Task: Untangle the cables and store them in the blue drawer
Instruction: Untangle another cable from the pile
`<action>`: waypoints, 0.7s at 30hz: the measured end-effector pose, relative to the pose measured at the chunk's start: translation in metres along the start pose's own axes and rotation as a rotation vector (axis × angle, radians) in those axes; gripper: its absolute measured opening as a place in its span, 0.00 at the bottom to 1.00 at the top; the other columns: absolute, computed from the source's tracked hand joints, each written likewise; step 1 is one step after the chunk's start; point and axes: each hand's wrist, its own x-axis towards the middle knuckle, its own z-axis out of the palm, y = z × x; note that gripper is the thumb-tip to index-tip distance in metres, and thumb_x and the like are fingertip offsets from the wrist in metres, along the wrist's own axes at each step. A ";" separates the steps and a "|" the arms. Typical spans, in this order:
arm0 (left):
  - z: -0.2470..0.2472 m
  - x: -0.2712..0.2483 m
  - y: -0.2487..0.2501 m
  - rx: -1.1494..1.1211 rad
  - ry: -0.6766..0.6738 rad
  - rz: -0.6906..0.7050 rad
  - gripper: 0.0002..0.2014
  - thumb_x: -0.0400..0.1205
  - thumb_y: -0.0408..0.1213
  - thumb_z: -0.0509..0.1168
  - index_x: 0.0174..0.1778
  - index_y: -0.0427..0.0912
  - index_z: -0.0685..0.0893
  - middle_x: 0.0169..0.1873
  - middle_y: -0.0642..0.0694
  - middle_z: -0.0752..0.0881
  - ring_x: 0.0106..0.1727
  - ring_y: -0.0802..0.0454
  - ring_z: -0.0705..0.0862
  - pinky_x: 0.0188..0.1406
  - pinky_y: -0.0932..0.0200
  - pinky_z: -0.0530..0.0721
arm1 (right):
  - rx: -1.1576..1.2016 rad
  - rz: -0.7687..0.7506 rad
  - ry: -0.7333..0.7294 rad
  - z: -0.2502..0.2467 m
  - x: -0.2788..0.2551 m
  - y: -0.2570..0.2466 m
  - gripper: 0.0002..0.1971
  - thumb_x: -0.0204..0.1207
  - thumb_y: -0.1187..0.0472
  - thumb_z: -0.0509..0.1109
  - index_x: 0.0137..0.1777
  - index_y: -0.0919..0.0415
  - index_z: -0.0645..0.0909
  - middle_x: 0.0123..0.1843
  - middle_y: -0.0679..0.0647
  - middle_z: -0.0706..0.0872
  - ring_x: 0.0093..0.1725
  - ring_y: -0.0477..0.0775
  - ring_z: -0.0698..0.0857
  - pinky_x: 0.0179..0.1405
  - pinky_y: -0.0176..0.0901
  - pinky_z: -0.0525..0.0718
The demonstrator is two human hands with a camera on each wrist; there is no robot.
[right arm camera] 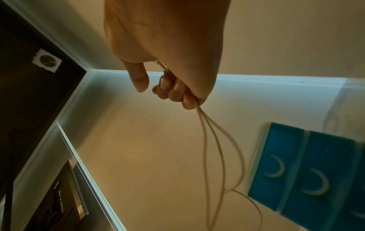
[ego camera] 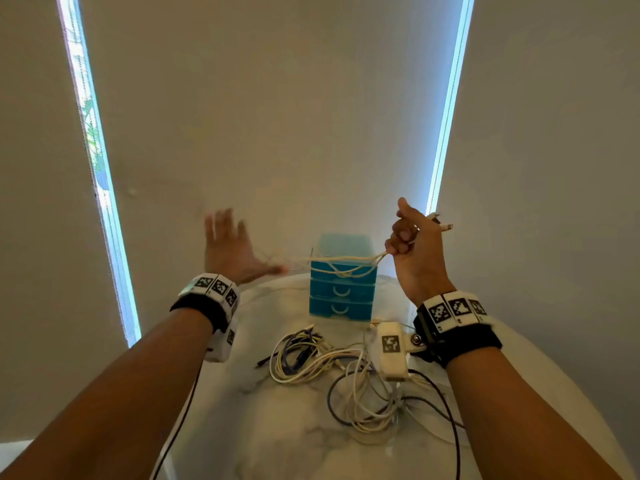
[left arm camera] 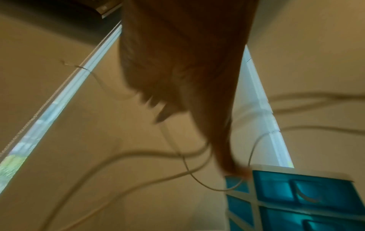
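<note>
A small blue drawer unit (ego camera: pixel 341 292) with three shut drawers stands at the far side of the white table (ego camera: pixel 277 438). My right hand (ego camera: pixel 412 244) is raised beside it and grips a looped white cable (ego camera: pixel 346 263), whose plug ends (ego camera: pixel 443 225) stick out past the knuckles. In the right wrist view, the right hand's (right arm camera: pixel 171 87) curled fingers clamp several strands of that cable (right arm camera: pixel 215 140). The strands stretch left across the unit's top to my left hand (ego camera: pixel 235 247), which is blurred, fingers spread, with the cable at its thumb. A tangle of white and dark cables (ego camera: pixel 332 368) lies on the table.
The left wrist view shows the left hand (left arm camera: pixel 177 70) blurred above cable loops (left arm camera: pixel 197 179) and the drawer unit (left arm camera: pixel 296 187). The unit (right arm camera: pixel 316 171) also sits low in the right wrist view. Beige blinds hang behind the table, with bright window strips (ego camera: pixel 100 188) on either side.
</note>
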 end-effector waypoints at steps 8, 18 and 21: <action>0.004 -0.020 -0.030 0.215 -0.740 0.063 0.59 0.57 0.76 0.85 0.80 0.44 0.84 0.73 0.47 0.88 0.75 0.43 0.86 0.78 0.46 0.83 | -0.078 0.144 -0.096 0.003 -0.007 0.040 0.20 0.87 0.54 0.75 0.34 0.53 0.72 0.26 0.48 0.67 0.26 0.47 0.62 0.32 0.45 0.62; -0.029 -0.038 0.090 -0.715 -0.745 0.618 0.48 0.71 0.59 0.87 0.88 0.63 0.73 0.82 0.60 0.81 0.82 0.61 0.78 0.87 0.48 0.71 | 0.011 0.238 -0.152 0.017 -0.019 0.036 0.26 0.88 0.44 0.72 0.30 0.54 0.71 0.22 0.48 0.62 0.24 0.47 0.60 0.29 0.43 0.61; 0.001 -0.049 0.072 -0.636 -0.821 0.587 0.19 0.80 0.60 0.79 0.56 0.48 0.96 0.47 0.51 0.96 0.45 0.63 0.90 0.63 0.52 0.85 | 0.133 0.245 -0.170 0.006 -0.015 0.019 0.26 0.89 0.47 0.72 0.30 0.53 0.69 0.22 0.47 0.61 0.24 0.48 0.57 0.31 0.45 0.58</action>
